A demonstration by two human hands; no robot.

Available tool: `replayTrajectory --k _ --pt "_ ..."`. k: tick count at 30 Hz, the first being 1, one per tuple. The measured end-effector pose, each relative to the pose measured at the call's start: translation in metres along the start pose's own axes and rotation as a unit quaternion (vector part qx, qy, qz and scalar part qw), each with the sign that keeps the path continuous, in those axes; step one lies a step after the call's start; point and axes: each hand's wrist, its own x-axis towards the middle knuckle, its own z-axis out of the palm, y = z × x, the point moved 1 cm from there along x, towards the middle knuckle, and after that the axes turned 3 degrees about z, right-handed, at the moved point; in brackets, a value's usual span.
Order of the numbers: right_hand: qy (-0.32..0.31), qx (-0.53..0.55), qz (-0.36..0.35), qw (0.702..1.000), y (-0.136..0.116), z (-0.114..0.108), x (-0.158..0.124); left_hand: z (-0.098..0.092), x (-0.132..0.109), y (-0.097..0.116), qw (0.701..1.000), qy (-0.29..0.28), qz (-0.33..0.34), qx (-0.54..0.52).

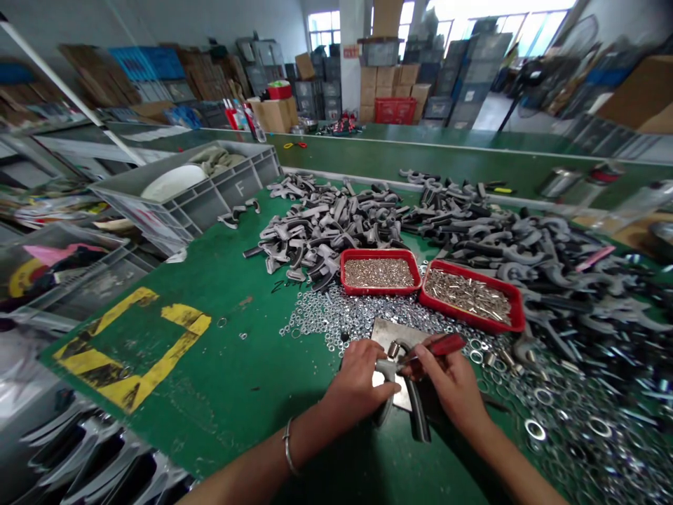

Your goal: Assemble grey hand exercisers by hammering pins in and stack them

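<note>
My left hand (357, 379) is closed on a grey metal tool with two curved, dark-lined handles (418, 414), perhaps a pruning shear, over a small metal plate (386, 331). A coil spring (393, 349) shows at its upper end. In my right hand (452, 386) is a red-handled tool (446, 344), apparently a screwdriver; its thin end points left at the grey metal body, and its tip is hard to make out. Beyond the plate lie many small metal nuts or rings (326, 315). Two red trays stand behind them, one with tiny metal parts (381, 273), one with short pins (467, 294).
Heaps of grey handle parts (326, 217) spread along the back and the right (505, 245) of the green table (221, 372). Metal rings (557, 421) lie at the right. A grey crate (236, 186) stands at the left, near yellow tape (113, 372).
</note>
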Motion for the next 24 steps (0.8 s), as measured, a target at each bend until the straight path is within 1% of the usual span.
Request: replayTrajectory --k 2,3,4,5,7,9,11,14,19,22,24 --pt "0.007 -0.108 -0.058 0.992 -0.005 0.002 -0.001 0.0 0.001 0.0 1.0 -0.004 0.006 0.002" --pt "0.011 -0.146 -0.083 0.986 -0.009 0.004 0.0 0.0 0.001 0.0 1.0 -0.01 0.007 0.003" --pt "0.01 -0.157 -0.092 0.983 -0.012 0.005 0.003 -0.001 0.002 0.0 1.0 -0.018 0.004 0.004" --pt "-0.003 -0.13 -0.078 0.988 -0.015 0.006 0.007 -0.001 0.003 -0.001 1.0 -0.028 -0.001 0.005" --pt "-0.052 -0.003 -0.004 0.999 -0.019 0.006 0.02 -0.001 0.005 -0.001 0.999 -0.045 -0.013 0.004" --pt "-0.096 0.118 0.057 0.987 -0.019 0.002 0.032 -0.002 0.006 0.0 0.998 -0.057 -0.018 0.001" --pt "-0.099 0.17 0.065 0.978 -0.016 -0.004 0.039 -0.004 0.007 0.001 0.998 -0.065 -0.019 0.002" --pt "-0.07 0.185 0.05 0.979 -0.005 -0.013 0.033 -0.006 0.009 0.003 0.997 -0.073 -0.027 0.006" --pt "-0.033 0.137 0.022 0.99 0.013 -0.012 0.01 -0.008 0.009 0.005 0.996 -0.077 -0.039 0.005" --pt "-0.019 0.126 0.01 0.992 0.014 -0.01 0.007 -0.007 0.009 0.003 0.997 -0.071 -0.033 -0.002" --pt "-0.019 0.097 -0.001 0.995 0.011 -0.01 0.007 -0.006 0.009 0.002 0.997 -0.068 -0.034 -0.005"
